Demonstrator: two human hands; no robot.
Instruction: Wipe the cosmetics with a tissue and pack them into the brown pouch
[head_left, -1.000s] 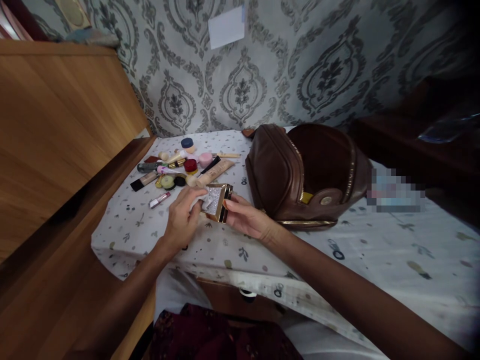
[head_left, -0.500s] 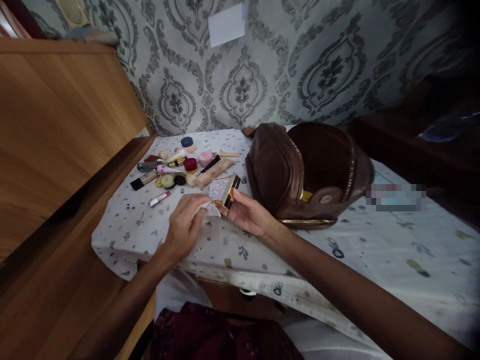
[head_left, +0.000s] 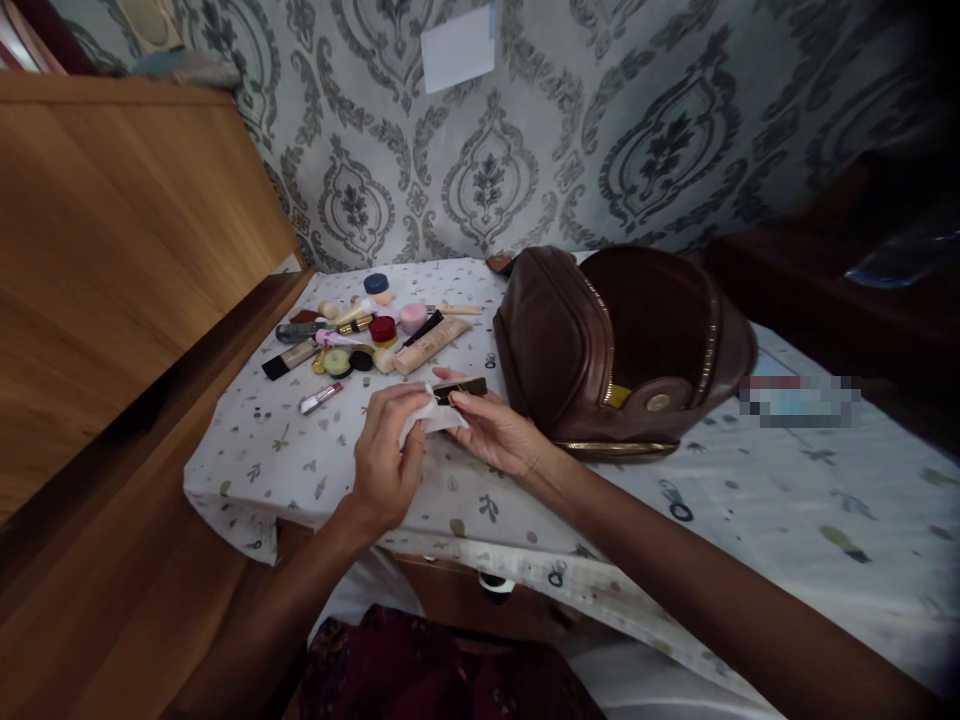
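My right hand [head_left: 499, 428] is closed on a small gold-and-black makeup compact [head_left: 466, 388], held edge-on above the table's front part; its glittery face is turned out of sight. A white wipe [head_left: 433, 415] is pinched in my left hand [head_left: 390, 455] and pressed against the compact's left end. Just beyond the hands lie a beige squeeze tube [head_left: 433, 346], a red-lidded jar [head_left: 382, 331], a pink jar [head_left: 412, 319] and a lip gloss tube [head_left: 321, 397].
A brown leather bag [head_left: 555, 340] stands unzipped to the right of my hands. More cosmetics, with a blue-lidded jar [head_left: 377, 288], lie at the back left on the patterned tablecloth [head_left: 285, 460]. A wooden cabinet [head_left: 142, 220] borders the left side.
The compact has been tilted from showing its glittery face to an edge-on view. My left hand and the wipe have shifted slightly right along it.
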